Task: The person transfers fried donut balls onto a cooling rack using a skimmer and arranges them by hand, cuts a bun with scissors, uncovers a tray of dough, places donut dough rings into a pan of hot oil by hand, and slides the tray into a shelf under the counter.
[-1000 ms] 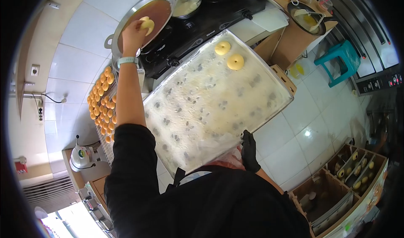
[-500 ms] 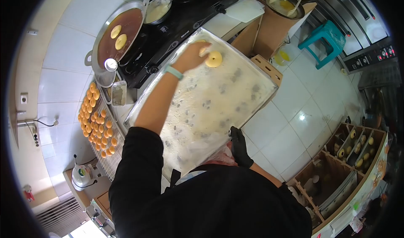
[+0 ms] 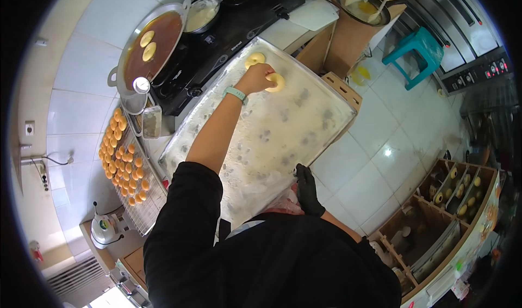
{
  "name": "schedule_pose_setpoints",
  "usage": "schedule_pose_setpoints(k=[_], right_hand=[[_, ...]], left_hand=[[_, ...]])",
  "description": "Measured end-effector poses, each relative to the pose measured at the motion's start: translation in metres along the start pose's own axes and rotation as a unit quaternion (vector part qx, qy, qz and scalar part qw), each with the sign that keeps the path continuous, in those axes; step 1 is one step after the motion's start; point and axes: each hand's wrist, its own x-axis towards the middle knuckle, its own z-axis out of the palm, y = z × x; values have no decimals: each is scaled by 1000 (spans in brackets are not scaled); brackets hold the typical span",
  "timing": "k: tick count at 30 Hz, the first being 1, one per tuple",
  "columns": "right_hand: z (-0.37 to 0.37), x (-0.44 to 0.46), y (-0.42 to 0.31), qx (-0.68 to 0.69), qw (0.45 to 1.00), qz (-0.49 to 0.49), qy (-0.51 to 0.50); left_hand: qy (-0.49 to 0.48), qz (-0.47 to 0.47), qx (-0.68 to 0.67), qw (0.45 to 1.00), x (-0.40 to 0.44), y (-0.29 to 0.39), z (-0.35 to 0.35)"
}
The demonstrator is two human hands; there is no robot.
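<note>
My left hand (image 3: pixel 254 79), bare with a pale green band at the wrist, pinches the left edge of a ring of raw doughnut dough (image 3: pixel 277 82) over the floured tray (image 3: pixel 304 112). Just beyond the fingers lies a second dough ring (image 3: pixel 254 61) on the same tray. My right hand (image 3: pixel 309 191), in a black glove, is curled at the tray's near right edge. A small part of something shows at its fingertips, too little to name.
Two doughnuts (image 3: pixel 149 51) float in a wide pan of brown oil (image 3: pixel 138 71) beside the black stove (image 3: pixel 234 41). A wire rack (image 3: pixel 144 213) with many browned doughnuts stands at left. A teal stool (image 3: pixel 418 52) and a wooden divided box (image 3: pixel 457 221) are at right.
My left hand has come back from the far dough ring, which now shows fully, and grips the nearer one. The gloved right hand has stayed by the tray edge.
</note>
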Motion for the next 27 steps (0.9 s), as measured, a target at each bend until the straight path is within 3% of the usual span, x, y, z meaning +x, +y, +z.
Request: schedule_pose_setpoints(k=[2, 3, 6, 8, 10, 12, 14, 17, 20, 23, 27], right_hand=[[0, 1, 9, -1, 1000, -14, 5], [2, 2, 14, 22, 1000, -11, 9], [3, 0, -10, 24, 999, 27, 4], [3, 0, -9, 3, 1000, 3, -2], [2, -1, -16, 11, 1000, 24, -4], [3, 1, -16, 13, 999, 29, -9], [2, 1, -14, 14, 999, 36, -10], [1, 2, -7, 10, 999, 36, -10], [0, 2, -5, 14, 999, 34, -15], [2, -1, -16, 32, 998, 46, -13], [2, 2, 3, 51, 998, 41, -11]], left_hand=[[-9, -42, -57, 997, -11, 12, -7], [14, -18, -63, 998, -18, 16, -14], [132, 24, 73, 988, -32, 38, -61], [230, 46, 20, 972, -50, 56, -110], [363, 24, 118, 924, -55, 33, -158], [414, 24, 196, 889, -73, 37, -201], [438, -6, 249, 863, -77, 6, -231], [345, -113, 272, 891, -84, -23, -251], [303, -98, 285, 904, -84, -63, -263], [410, -111, 313, 849, -63, -55, -256], [374, 58, 202, 903, -30, 8, -186]])
